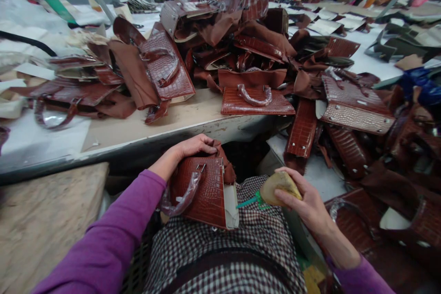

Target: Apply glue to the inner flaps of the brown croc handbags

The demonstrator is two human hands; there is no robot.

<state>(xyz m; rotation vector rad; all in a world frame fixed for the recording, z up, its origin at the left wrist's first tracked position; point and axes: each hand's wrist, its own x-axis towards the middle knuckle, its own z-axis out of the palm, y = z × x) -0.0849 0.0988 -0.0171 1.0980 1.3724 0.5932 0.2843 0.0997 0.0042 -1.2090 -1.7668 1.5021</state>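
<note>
On my lap stands a red-brown crocodile-pattern handbag [206,193] with a plastic-wrapped handle. My left hand [193,147] grips its top edge, fingers curled over the leather. My right hand [303,197] is closed around a tan, wedge-shaped block [279,187], held just to the right of the bag. A thin green strip [250,201] lies between the bag and the block.
A worktable [144,133] in front carries a big heap of matching handbags and leather pieces [241,55]. More bags [361,110] spill down on the right. A wooden board [44,220] lies at lower left. Other people sit at the far back right.
</note>
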